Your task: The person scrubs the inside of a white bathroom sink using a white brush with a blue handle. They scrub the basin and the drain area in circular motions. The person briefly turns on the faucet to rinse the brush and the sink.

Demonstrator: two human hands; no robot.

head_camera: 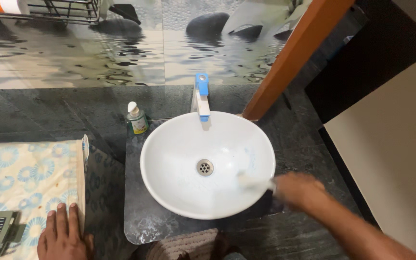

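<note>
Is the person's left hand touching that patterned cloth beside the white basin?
Touching. The head view shows the left hand lying flat with its fingers on the lower edge of the patterned cloth, no gap visible.

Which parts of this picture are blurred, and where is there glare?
In the head view, the right hand and the white brush it holds are smeared by motion; the left hand, basin and tap are sharp; soft glare lies on the glossy wall tiles.

Even indoor light, soft shadows; right hand (298, 190) motion-blurred (rest sharp).
</note>
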